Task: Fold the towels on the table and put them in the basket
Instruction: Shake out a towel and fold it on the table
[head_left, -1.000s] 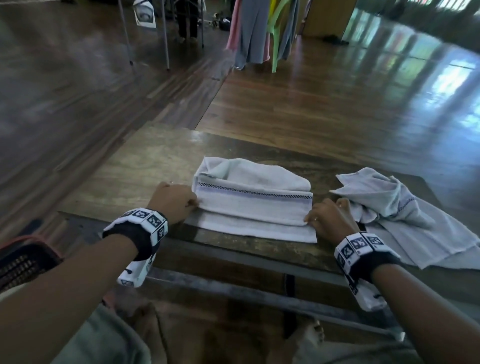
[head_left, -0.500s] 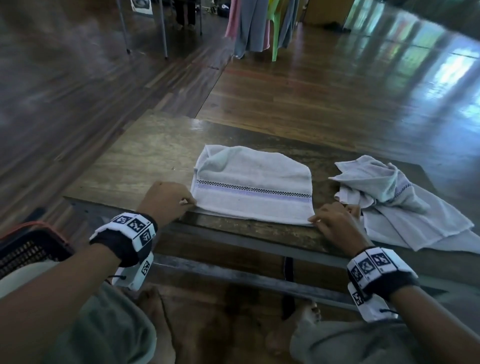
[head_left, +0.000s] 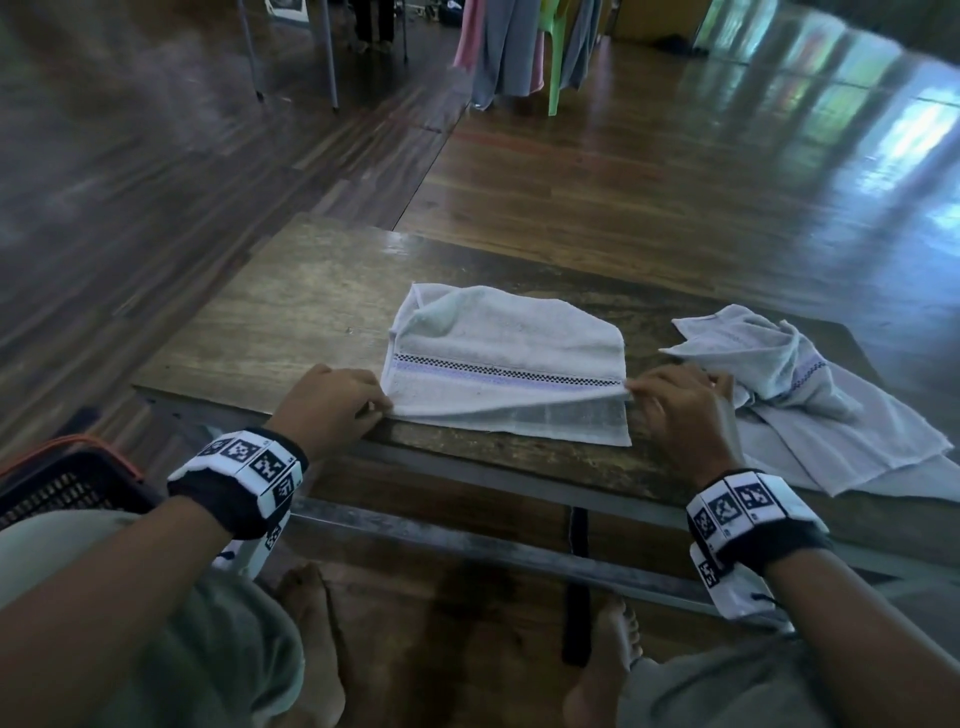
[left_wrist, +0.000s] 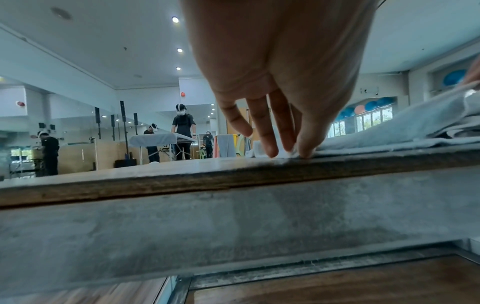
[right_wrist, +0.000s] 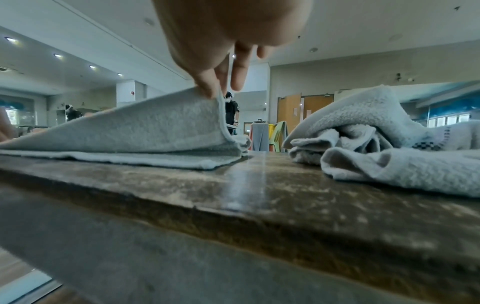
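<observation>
Both hands, left hand (head_left: 332, 402) and right hand (head_left: 678, 410), pinching folded towel (head_left: 506, 364) corners (right one raised).

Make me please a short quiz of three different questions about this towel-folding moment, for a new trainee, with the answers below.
1. True or false: the right hand pinches the top layer of the folded towel and lifts it off the layer below.
2. Multiple choice: where does the crumpled towel lie? A) in the basket B) on the table, to the right of the folded towel C) on the floor
3. Fill in: the left hand holds the folded towel at its near ____ corner.

Key
1. True; the right wrist view shows the gap under the lifted layer.
2. B
3. left
</observation>
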